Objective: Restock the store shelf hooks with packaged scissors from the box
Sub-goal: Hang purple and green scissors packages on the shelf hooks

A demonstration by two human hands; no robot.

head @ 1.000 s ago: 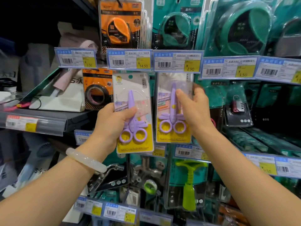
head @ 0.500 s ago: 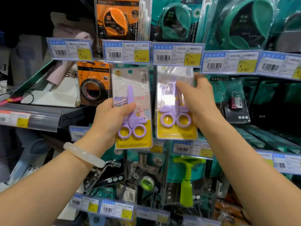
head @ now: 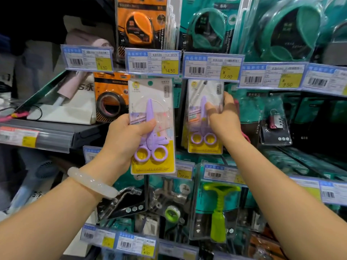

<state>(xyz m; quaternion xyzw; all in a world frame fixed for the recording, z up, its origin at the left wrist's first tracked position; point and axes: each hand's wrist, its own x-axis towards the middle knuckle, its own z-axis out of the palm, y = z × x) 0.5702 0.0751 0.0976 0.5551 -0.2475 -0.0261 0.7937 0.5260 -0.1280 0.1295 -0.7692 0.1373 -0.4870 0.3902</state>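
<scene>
Head view: left hand (head: 124, 139) grips a scissors pack (head: 152, 126); right hand (head: 223, 119) pinches a second pack (head: 204, 117) under the 2.90 price tag (head: 213, 67).

Left hand (head: 125, 139) and right hand (head: 223, 121) gripping

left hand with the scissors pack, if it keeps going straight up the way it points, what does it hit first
Probably the 14.50 price tag: the scissors pack that the left hand grips already has its top edge just beneath it. Depth is unclear.
</scene>
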